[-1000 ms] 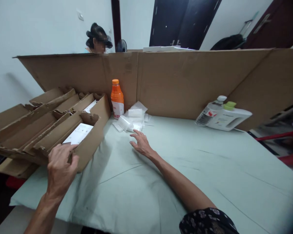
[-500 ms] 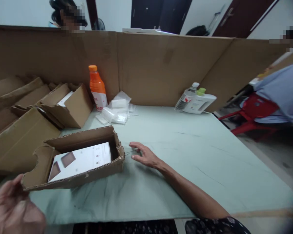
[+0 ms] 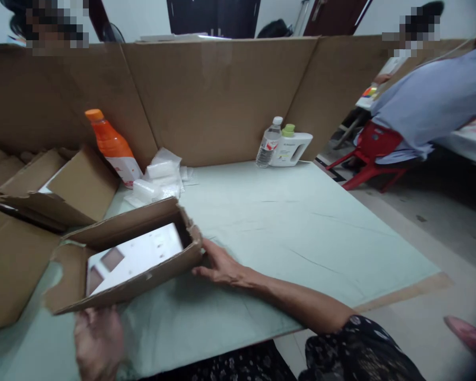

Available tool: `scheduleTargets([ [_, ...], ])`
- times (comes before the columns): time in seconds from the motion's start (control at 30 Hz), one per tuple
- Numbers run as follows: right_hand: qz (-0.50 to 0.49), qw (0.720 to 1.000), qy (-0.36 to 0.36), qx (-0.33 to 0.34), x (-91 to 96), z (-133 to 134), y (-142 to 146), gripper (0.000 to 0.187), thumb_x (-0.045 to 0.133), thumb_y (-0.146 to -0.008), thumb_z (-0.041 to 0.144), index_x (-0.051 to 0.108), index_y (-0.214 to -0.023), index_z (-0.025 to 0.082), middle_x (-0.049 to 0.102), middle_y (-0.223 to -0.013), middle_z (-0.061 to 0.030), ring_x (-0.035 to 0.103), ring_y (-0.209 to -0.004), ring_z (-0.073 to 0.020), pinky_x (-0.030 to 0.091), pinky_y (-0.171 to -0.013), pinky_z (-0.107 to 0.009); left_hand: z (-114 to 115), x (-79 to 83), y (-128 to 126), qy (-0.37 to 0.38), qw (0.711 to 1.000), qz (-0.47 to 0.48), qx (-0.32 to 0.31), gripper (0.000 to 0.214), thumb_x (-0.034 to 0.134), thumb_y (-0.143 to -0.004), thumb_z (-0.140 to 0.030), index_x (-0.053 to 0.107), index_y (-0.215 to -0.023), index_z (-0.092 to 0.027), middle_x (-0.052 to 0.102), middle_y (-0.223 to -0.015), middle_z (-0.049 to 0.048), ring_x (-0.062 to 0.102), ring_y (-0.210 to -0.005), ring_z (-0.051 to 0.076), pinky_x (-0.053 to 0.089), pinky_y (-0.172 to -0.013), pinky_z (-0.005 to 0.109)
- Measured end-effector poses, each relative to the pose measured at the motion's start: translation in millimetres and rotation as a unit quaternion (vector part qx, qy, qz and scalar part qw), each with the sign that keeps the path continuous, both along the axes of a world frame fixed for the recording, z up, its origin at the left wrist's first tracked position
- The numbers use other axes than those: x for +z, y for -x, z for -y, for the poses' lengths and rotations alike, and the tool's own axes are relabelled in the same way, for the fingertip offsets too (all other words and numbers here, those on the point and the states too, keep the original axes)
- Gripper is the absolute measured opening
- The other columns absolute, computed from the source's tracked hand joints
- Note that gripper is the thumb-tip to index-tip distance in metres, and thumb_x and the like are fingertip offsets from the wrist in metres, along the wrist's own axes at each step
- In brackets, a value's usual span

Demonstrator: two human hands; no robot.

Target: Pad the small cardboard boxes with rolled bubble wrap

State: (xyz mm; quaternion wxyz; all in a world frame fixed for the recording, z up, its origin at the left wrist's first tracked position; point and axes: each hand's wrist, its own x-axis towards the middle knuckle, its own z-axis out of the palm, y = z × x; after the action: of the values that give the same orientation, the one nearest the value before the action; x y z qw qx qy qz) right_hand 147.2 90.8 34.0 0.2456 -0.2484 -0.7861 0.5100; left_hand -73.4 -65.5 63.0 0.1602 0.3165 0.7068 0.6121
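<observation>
A shallow cardboard tray (image 3: 150, 275) with a white printed box (image 3: 137, 256) inside lies tilted on the pale green table (image 3: 285, 222). My right hand (image 3: 218, 264) lies flat on the table with its fingers stretched against the tray's right end. My left hand (image 3: 99, 344) is under the tray's near left corner, blurred, so its fingers cannot be read. More cardboard trays (image 3: 59, 185) stand at the left.
An orange bottle (image 3: 113, 148) and a pile of small clear bags (image 3: 156, 180) sit by the cardboard wall (image 3: 218, 95). A water bottle (image 3: 267, 143) and a white jug (image 3: 291, 148) stand at the back. A person in a blue shirt (image 3: 432, 100) sits on a red chair to the right.
The tray has come out of the stack at the left onto the table before me. My right hand drew back from the bags to the tray's right end. The view has swung right.
</observation>
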Motion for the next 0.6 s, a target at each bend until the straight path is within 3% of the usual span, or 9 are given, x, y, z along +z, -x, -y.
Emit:
scheduleTargets([
  [0.07, -0.004, 0.999, 0.008, -0.049, 0.1, -5.8, -21.8, 0.072, 0.072, -0.087, 0.040, 0.045, -0.153, 0.028, 0.055, -0.151, -0.0100, 0.055, -0.135, -0.0316, 0.049, -0.111, -0.054, -15.0, -11.4, -13.8, -0.046, 0.993, 0.111, 0.019, 0.059, 0.032, -0.093, -0.063, 0.047, -0.149, -0.050, 0.064, -0.145, -0.0072, 0.052, -0.142, 0.027, 0.045, -0.117, 0.049],
  [0.13, -0.004, 0.996, 0.016, -0.084, -2.0, -8.3, -42.9, 0.066, 0.069, -0.089, 0.043, 0.048, -0.150, 0.026, 0.060, -0.146, -0.0107, 0.059, -0.130, -0.0312, 0.052, -0.106, -0.053, -28.2, -20.7, -28.6, -0.075, 0.978, 0.197, -0.006, 0.057, 0.041, -0.093, -0.064, 0.056, -0.144, -0.041, 0.065, -0.143, -0.0027, 0.050, -0.144, 0.027, 0.041, -0.121, 0.046],
  [0.3, -0.012, 0.987, -0.036, -0.154, -14.8, -1.7, -78.7, 0.059, 0.066, -0.090, 0.043, 0.053, -0.145, 0.027, 0.062, -0.142, -0.0095, 0.060, -0.129, -0.0331, 0.052, -0.109, -0.053, -42.2, -34.4, -53.6, -0.077, 0.961, 0.250, -0.088, 0.059, 0.044, -0.092, -0.069, 0.060, -0.141, -0.039, 0.066, -0.141, -0.0013, 0.047, -0.146, 0.028, 0.039, -0.123, 0.045],
  [0.47, -0.006, 0.986, -0.074, -0.149, -17.9, 1.1, -82.0, 0.065, 0.064, -0.093, 0.039, 0.043, -0.154, 0.033, 0.053, -0.154, -0.0078, 0.052, -0.140, -0.0337, 0.046, -0.117, -0.055, -36.9, -41.8, -56.1, -0.071, 0.959, 0.269, -0.044, 0.067, 0.060, -0.078, -0.078, 0.065, -0.134, -0.042, 0.070, -0.136, -0.0014, 0.046, -0.147, 0.031, 0.041, -0.122, 0.046],
  [0.6, -0.014, 0.994, -0.066, -0.087, -12.3, -6.4, -62.8, 0.069, 0.063, -0.094, 0.037, 0.038, -0.158, 0.032, 0.048, -0.159, -0.0087, 0.049, -0.143, -0.0321, 0.044, -0.118, -0.054, -39.9, -35.0, -44.4, -0.096, 0.945, 0.313, 0.020, 0.066, 0.064, -0.077, -0.073, 0.065, -0.133, -0.039, 0.071, -0.133, -0.0013, 0.047, -0.146, 0.030, 0.044, -0.120, 0.043],
])
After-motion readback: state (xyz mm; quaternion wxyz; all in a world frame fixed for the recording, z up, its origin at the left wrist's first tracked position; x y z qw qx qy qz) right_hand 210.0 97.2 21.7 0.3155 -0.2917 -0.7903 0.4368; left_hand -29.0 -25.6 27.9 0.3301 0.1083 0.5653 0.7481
